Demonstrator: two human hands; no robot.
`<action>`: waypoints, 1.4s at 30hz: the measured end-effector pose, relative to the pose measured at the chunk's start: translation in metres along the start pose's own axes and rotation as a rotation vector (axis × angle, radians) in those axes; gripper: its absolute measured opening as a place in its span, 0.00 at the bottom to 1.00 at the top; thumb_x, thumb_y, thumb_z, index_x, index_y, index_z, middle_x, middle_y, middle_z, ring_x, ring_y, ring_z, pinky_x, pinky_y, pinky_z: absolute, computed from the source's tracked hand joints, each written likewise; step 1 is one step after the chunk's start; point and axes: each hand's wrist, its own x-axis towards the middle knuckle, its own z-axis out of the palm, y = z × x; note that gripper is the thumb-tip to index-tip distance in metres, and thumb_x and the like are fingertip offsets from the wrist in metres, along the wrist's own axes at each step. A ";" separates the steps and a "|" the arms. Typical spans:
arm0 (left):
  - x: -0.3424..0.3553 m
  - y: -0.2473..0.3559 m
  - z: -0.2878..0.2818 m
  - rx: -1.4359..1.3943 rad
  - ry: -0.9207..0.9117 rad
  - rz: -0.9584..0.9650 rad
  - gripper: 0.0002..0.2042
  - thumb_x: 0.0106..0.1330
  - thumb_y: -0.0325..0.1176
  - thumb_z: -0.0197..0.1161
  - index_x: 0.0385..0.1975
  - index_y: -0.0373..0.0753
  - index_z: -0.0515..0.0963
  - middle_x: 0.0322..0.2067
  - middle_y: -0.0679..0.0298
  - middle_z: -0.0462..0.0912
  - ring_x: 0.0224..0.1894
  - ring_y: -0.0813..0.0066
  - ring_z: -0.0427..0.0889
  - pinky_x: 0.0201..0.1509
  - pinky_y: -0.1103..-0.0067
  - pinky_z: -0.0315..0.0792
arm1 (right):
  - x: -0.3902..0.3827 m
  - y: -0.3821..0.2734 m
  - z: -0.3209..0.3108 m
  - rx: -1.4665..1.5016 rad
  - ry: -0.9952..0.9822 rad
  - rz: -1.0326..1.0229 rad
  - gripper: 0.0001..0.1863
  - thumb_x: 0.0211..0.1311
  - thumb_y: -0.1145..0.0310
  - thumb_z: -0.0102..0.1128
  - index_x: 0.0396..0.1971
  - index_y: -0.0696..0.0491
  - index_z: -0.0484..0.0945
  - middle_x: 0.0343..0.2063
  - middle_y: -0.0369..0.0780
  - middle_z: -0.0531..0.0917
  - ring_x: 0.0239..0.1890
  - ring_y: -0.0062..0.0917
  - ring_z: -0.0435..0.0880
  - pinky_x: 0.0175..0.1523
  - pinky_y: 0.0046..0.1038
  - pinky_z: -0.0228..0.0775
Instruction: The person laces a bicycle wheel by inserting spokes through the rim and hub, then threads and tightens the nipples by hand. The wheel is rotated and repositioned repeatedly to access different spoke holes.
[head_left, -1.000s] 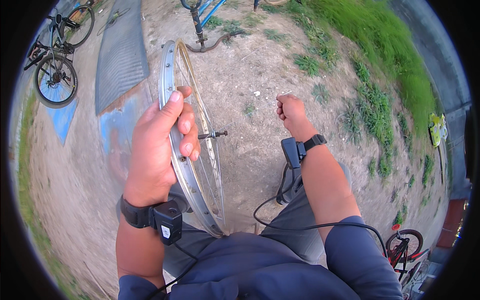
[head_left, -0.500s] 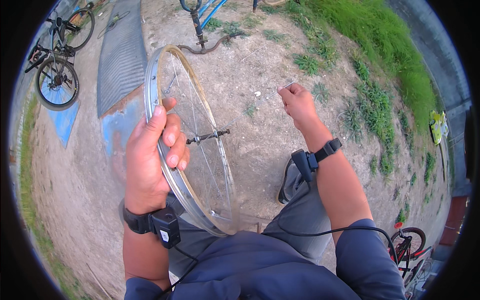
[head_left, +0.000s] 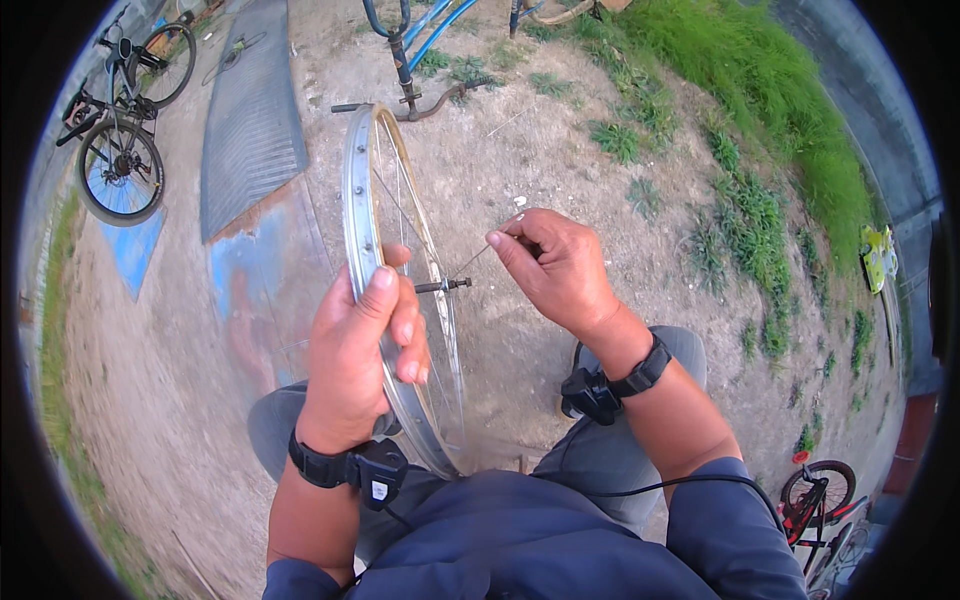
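Just two hands (head_left: 362, 352), one wheel rim (head_left: 360, 200), one spoke (head_left: 472, 261).

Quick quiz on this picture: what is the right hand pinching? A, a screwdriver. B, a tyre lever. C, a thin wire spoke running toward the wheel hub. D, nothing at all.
C: the right hand pinches a thin spoke that runs toward the hub axle of the bare bicycle wheel rim, which the left hand grips upright.
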 end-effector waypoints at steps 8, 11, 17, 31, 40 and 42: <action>-0.018 -0.029 -0.002 0.147 -0.091 -0.048 0.18 0.81 0.42 0.55 0.58 0.34 0.67 0.24 0.65 0.74 0.18 0.77 0.75 0.22 0.78 0.73 | -0.001 -0.005 0.017 0.003 -0.050 -0.095 0.08 0.64 0.67 0.72 0.30 0.55 0.84 0.24 0.42 0.82 0.25 0.35 0.81 0.30 0.33 0.72; -0.023 -0.035 -0.008 0.168 -0.096 -0.074 0.18 0.81 0.42 0.55 0.58 0.34 0.67 0.24 0.65 0.74 0.18 0.77 0.75 0.23 0.79 0.73 | -0.001 0.000 0.020 0.045 -0.043 -0.045 0.09 0.64 0.67 0.72 0.31 0.56 0.84 0.24 0.42 0.81 0.25 0.34 0.80 0.30 0.33 0.71; -0.030 -0.038 -0.013 0.246 -0.172 -0.072 0.24 0.82 0.50 0.49 0.61 0.32 0.66 0.28 0.62 0.78 0.23 0.75 0.79 0.32 0.78 0.75 | 0.010 0.013 0.025 0.056 -0.018 -0.054 0.08 0.65 0.68 0.71 0.33 0.57 0.84 0.23 0.41 0.81 0.23 0.27 0.78 0.30 0.29 0.71; -0.046 -0.023 -0.022 0.598 -0.127 -0.078 0.27 0.81 0.44 0.51 0.68 0.27 0.64 0.46 0.55 0.83 0.49 0.67 0.83 0.58 0.71 0.75 | 0.008 0.022 0.024 0.152 -0.011 0.173 0.12 0.65 0.61 0.70 0.33 0.56 0.84 0.22 0.45 0.84 0.22 0.34 0.81 0.30 0.34 0.73; -0.092 -0.029 -0.027 0.704 -0.052 -0.189 0.25 0.67 0.33 0.70 0.61 0.31 0.73 0.59 0.59 0.76 0.59 0.73 0.77 0.65 0.71 0.73 | 0.009 0.026 0.025 0.173 0.005 0.117 0.12 0.68 0.62 0.70 0.34 0.57 0.84 0.19 0.36 0.78 0.22 0.18 0.70 0.29 0.27 0.66; -0.096 -0.030 -0.028 0.673 -0.037 -0.204 0.22 0.69 0.30 0.69 0.59 0.30 0.73 0.55 0.63 0.73 0.55 0.76 0.77 0.62 0.75 0.71 | 0.009 0.027 0.026 0.165 0.007 0.103 0.12 0.68 0.61 0.70 0.34 0.56 0.84 0.19 0.37 0.78 0.21 0.20 0.71 0.29 0.27 0.67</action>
